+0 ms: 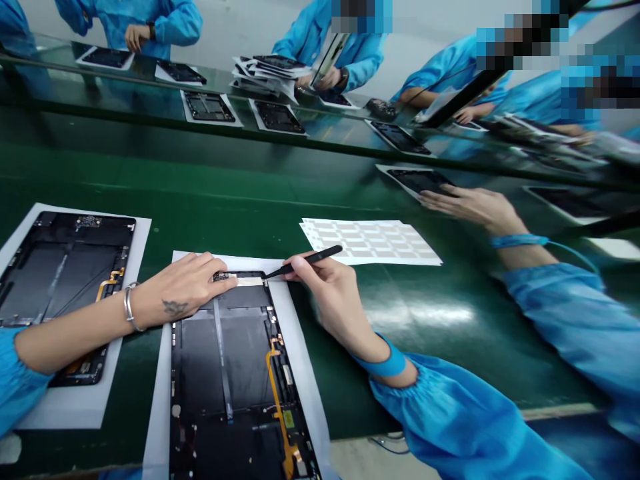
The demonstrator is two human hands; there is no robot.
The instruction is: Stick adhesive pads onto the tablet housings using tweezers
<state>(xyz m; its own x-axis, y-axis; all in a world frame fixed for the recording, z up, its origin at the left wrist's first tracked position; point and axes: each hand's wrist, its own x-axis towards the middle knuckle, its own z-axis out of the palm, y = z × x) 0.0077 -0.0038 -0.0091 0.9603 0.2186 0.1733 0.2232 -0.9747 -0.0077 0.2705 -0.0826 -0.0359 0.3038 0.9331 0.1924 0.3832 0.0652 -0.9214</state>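
Observation:
In front of me an opened tablet housing [250,373], black with an orange flex cable down its right side, lies on a white sheet [313,407]. A pale adhesive strip [249,281] sits along its top edge. My left hand [187,287] is closed over the housing's top left part, with the thumb on the strip's left end; some fingertips are hidden. My right hand [333,293] pinches black tweezers [313,259], whose tip touches or nearly touches the strip's right end near the housing's top right corner.
Another opened tablet housing [35,267] lies on white paper at the left. A label sheet [370,241] is beyond my right hand. At right, a co-worker's hand [475,207] touches a tablet [420,181]. More tablets [210,107] lie on the raised green line, with several people in blue behind.

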